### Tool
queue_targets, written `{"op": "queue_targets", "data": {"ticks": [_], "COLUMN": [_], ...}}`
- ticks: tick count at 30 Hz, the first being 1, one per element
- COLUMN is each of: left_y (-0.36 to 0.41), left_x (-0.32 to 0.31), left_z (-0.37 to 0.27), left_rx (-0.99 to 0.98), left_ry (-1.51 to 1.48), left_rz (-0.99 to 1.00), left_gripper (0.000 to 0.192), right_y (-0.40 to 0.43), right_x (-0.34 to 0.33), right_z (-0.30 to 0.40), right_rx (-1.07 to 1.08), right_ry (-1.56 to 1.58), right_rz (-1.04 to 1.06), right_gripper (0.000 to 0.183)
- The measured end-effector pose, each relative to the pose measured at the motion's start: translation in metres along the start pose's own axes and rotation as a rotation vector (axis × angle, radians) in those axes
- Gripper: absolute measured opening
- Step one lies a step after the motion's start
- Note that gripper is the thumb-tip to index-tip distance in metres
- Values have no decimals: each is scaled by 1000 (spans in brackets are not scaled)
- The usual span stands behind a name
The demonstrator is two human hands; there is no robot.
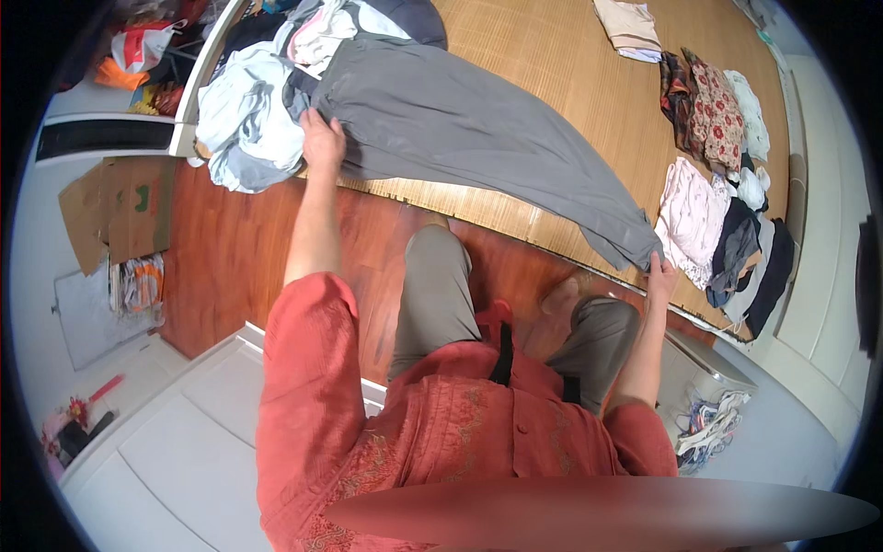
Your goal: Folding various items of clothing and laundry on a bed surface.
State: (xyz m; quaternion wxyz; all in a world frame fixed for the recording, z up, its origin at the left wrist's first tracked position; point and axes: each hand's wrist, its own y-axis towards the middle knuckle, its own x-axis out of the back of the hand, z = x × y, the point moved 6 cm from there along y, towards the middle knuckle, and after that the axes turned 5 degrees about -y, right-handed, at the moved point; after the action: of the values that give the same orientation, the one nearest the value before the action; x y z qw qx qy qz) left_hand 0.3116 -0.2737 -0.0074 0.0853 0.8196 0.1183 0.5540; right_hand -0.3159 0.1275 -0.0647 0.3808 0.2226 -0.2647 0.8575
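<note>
A pair of dark grey trousers (469,117) lies stretched lengthwise across the bamboo mat (531,214) on the bed. My left hand (323,141) rests at the wide left end of the trousers, beside a heap of pale blue clothes (245,110); its fingers are apart, and whether it pinches the cloth does not show. At the narrow right end, by the bed's near edge, my right hand (660,276) grips the leg hem between thumb and fingers. Just beyond that hand lies a folded pale pink garment (690,214).
Folded patterned clothes (716,114) and dark garments (741,255) are piled along the bed's right side. A beige folded stack (629,27) lies farther back. Cardboard (138,207) leans at the left wall. Behind me stands a white cabinet (186,441).
</note>
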Motion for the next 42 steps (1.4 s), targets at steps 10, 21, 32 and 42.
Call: {"op": "queue_targets", "data": {"ticks": [10, 21, 32, 42], "left_y": [66, 94, 125, 139], "left_x": [-22, -40, -58, -18], "left_z": [16, 22, 64, 93], "left_rx": [119, 53, 520, 577], "left_ry": [290, 210, -904, -800], "left_rz": [422, 214, 328, 236], "left_gripper": [58, 54, 37, 40], "right_y": [-8, -1, -25, -75], "right_x": [-12, -19, 18, -25], "right_z": [21, 11, 49, -2], "right_rx": [247, 5, 370, -1], "right_ry": [-310, -20, -307, 22], "right_rz": [-133, -103, -477, 432], "right_gripper": [27, 18, 12, 12]}}
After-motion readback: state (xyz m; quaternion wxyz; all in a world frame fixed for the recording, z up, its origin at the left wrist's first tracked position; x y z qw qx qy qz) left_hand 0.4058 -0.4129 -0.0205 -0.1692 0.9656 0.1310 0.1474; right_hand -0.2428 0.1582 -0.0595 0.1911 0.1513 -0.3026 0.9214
